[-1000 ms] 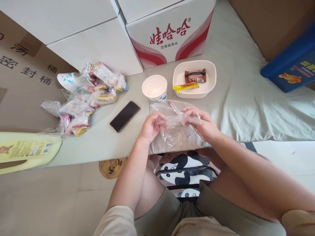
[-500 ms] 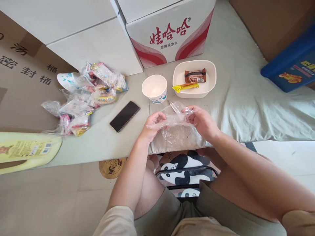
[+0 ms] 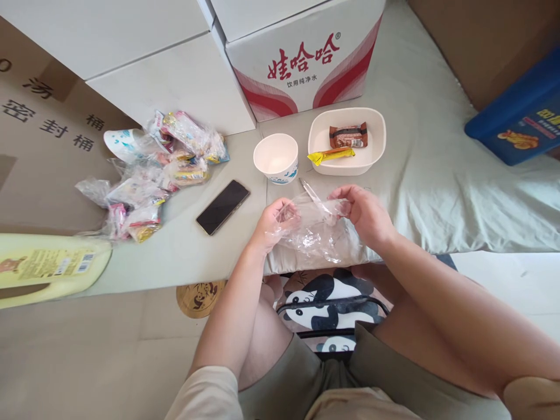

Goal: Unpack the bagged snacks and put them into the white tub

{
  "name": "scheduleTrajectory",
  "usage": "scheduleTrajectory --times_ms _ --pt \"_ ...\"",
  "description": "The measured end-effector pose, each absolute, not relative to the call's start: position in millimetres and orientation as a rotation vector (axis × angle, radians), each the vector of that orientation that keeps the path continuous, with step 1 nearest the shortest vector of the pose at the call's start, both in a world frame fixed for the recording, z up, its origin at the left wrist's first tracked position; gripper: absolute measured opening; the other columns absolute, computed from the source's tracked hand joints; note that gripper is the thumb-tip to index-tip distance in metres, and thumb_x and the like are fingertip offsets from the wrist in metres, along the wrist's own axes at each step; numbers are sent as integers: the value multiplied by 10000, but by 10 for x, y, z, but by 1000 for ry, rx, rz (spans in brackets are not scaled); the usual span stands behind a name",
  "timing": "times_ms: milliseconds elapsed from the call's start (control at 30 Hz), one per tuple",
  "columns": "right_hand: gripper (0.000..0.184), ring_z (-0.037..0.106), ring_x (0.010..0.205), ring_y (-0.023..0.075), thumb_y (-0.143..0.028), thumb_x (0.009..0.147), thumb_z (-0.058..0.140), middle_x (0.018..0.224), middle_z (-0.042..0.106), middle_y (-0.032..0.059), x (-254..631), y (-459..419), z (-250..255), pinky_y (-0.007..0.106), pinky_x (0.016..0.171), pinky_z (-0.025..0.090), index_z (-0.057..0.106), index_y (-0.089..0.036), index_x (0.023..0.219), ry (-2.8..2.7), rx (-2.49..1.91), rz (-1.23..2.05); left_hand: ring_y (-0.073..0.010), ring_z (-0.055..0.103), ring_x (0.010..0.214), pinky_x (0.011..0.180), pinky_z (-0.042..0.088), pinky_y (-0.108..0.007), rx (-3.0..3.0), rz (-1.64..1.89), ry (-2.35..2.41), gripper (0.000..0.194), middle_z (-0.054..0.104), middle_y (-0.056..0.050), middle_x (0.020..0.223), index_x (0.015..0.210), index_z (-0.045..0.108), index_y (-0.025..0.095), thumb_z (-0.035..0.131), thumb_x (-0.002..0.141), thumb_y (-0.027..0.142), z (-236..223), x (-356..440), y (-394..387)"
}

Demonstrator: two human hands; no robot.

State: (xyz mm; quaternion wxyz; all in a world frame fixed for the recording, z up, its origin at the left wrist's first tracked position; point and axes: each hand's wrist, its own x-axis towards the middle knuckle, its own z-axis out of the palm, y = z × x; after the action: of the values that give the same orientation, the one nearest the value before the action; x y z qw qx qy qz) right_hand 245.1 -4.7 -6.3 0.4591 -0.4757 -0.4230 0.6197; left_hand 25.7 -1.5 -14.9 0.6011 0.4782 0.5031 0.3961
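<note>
A clear plastic bag (image 3: 312, 236) is stretched between my two hands, its lower part hanging crumpled over the cloth. My left hand (image 3: 273, 224) pinches one side of its upper edge. On the other side, my right hand (image 3: 365, 214) grips the opposite edge between thumb and fingers. Through the thin film shows a pen-like white stick (image 3: 314, 195) lying on the cloth. Just beyond my hands stands a white paper bowl (image 3: 276, 157) with blue print. Right of it, a white rectangular tub (image 3: 376, 146) holds a brown wrapped snack (image 3: 349, 136) and a yellow wrapped stick (image 3: 331, 156).
A black phone (image 3: 223, 207) lies left of my hands. Farther left is a heap of packaged snacks (image 3: 175, 157) in clear plastic. A white and red carton (image 3: 301, 70) stands behind the bowl. A yellow jug (image 3: 52, 265) and a blue container (image 3: 516, 111) flank the green cloth (image 3: 437, 175).
The bag's upper edge, earlier bunched in a folded band between my hands, is now looser and spread out. My right hand has shifted slightly right.
</note>
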Motion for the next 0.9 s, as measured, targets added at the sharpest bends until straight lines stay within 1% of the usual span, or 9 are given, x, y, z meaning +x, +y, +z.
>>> scheduleTrajectory --times_ms 67,133,267,333,400,567,667,767,900 --pt "351 595 701 138 -533 894 473 1057 676 69 2467 -32 -38 301 688 523 605 -218 976 -1037 -1213 1520 -85 533 623 593 446 -205 1169 938 1191 439 592 32 755 847 572 199 875 603 403 -151 263 -16" --pt "349 602 687 135 -517 872 518 1047 696 63 2475 -30 -16 288 660 512 589 -225 1051 -1095 -1270 1537 -88 543 630 597 441 -205 1217 925 1197 431 603 32 762 887 578 206 864 624 394 -149 275 -22" --pt "457 617 675 151 -405 775 667 886 708 39 2472 -57 -2 273 594 481 556 -211 1174 -1281 -1307 1672 -99 576 646 624 463 -219 1241 899 1179 424 617 27 764 919 578 205 853 634 357 -133 300 -32" --pt "473 613 662 149 -344 725 702 844 698 30 2466 -67 -9 272 583 472 572 -196 1155 -1354 -1262 1726 -102 599 656 642 481 -223 1206 906 1165 450 629 29 772 945 565 206 850 621 331 -126 303 -32" --pt "425 597 644 138 -319 704 702 849 695 26 2460 -67 -19 269 577 458 598 -191 1095 -1390 -1239 1693 -100 616 654 643 495 -225 1140 916 1140 503 644 33 795 1011 538 219 842 623 318 -123 297 -31" --pt "341 575 644 126 -334 717 693 909 700 37 2449 -54 -29 278 596 457 610 -190 1015 -1357 -1242 1522 -129 688 732 705 541 -254 1029 903 1074 642 698 10 870 1194 460 257 826 675 354 -110 280 -43" --pt "342 609 745 147 -315 723 690 962 697 49 2457 -59 -20 298 680 480 602 -189 1030 -1361 -1217 1449 -155 711 776 741 556 -276 1056 855 1069 663 723 -16 886 1181 493 240 861 639 339 -101 284 -47" --pt "405 631 866 178 -318 730 697 1001 690 53 2471 -63 -22 325 771 486 574 -199 1097 -1380 -1199 1403 -161 713 778 756 556 -284 1099 820 1074 575 732 -31 881 1101 553 207 867 633 323 -119 286 -41" --pt "461 620 794 172 -328 724 721 1000 699 48 2476 -52 -60 344 763 487 547 -214 1135 -1403 -1230 1451 -147 702 747 741 542 -274 1095 887 1095 487 732 -20 841 1047 567 190 837 668 333 -178 269 -17"
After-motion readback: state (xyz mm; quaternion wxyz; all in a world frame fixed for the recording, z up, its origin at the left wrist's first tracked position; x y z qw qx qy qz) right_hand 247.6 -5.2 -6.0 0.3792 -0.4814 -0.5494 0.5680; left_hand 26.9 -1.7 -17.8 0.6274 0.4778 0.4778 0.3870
